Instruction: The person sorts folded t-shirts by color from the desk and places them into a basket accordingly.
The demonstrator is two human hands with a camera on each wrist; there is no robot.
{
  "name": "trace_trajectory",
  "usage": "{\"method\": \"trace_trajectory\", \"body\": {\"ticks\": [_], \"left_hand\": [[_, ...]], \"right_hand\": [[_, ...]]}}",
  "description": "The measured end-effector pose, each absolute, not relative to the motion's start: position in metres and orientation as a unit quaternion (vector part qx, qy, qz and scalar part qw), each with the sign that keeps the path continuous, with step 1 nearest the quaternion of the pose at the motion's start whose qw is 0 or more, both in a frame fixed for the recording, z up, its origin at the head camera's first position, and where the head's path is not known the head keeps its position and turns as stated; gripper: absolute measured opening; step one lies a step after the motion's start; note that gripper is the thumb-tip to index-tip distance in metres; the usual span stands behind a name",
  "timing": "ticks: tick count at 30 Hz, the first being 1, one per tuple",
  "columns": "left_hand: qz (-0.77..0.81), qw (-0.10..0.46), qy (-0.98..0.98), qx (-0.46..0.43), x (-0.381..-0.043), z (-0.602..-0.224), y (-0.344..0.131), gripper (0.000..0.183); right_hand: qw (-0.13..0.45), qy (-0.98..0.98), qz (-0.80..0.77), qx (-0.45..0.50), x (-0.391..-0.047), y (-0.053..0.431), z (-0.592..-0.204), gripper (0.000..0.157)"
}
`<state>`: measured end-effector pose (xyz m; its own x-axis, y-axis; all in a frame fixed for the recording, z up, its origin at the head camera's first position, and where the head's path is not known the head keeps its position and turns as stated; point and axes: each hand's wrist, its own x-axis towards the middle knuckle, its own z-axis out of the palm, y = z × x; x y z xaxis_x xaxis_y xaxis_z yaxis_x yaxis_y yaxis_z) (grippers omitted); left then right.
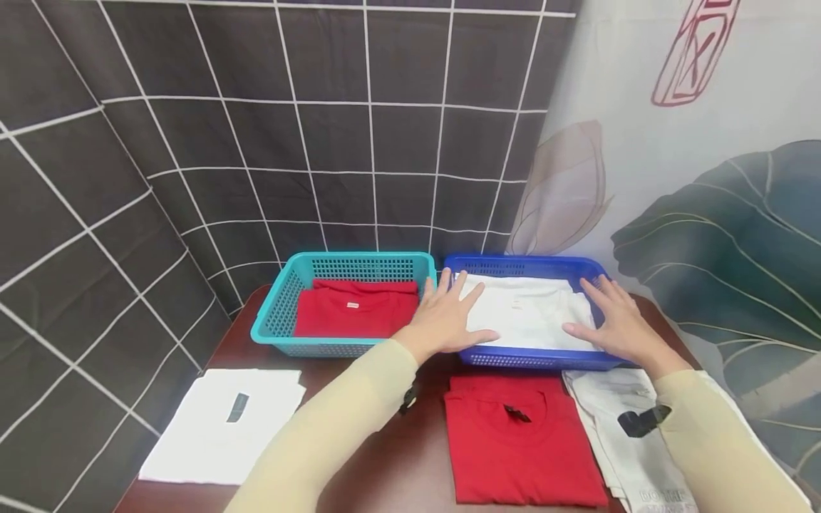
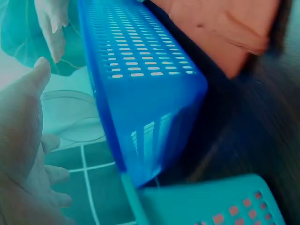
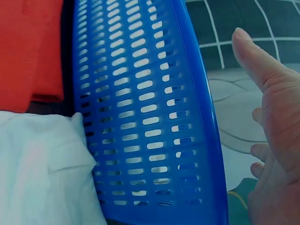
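A folded white shirt (image 1: pixel 522 306) lies inside the blue basket (image 1: pixel 513 358) in the head view. My left hand (image 1: pixel 445 313), fingers spread, is over the basket's left end, near the teal basket's right side. Over the right end is my right hand (image 1: pixel 609 320), its fingers spread too. Both hands hold nothing. In the left wrist view the left hand (image 2: pixel 21 150) is beside the blue basket's end wall (image 2: pixel 145 98). The right wrist view shows the right hand (image 3: pixel 281 117) above the blue basket's rim, with the thumb apart from the fingers.
Left of the blue basket stands a teal basket (image 1: pixel 272 306) with a folded red shirt (image 1: pixel 359 310). On the brown table (image 1: pixel 391 463) lie a white folded shirt (image 1: pixel 224 427) at left, a red one (image 1: pixel 519 442) in front, and white ones (image 1: pixel 616 420) at right.
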<state>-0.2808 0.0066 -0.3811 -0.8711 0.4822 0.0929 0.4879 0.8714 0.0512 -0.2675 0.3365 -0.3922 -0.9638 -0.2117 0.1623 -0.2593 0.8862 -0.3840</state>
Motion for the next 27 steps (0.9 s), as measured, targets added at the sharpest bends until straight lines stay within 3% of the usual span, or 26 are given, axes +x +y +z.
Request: {"method": "trace_trajectory", "body": {"ticks": [13,19,27], "left_hand": [[-0.004,0.087,-0.937,-0.338,-0.197,-0.393,-0.031,0.094],[-0.004,0.072,-0.915,-0.397,-0.161,-0.421,-0.024,0.092],[0.013,-0.001,-0.928,-0.372,-0.148,-0.46,-0.006,0.095]], "right_hand": [[0.177,-0.912,0.283,0.24,-0.168,0.321,-0.404,0.1],[0.16,-0.913,0.255,0.277,-0.137,0.3,-0.426,0.096],[0.111,-0.924,0.248,0.271,-0.134,0.283,-0.469,0.087]]}}
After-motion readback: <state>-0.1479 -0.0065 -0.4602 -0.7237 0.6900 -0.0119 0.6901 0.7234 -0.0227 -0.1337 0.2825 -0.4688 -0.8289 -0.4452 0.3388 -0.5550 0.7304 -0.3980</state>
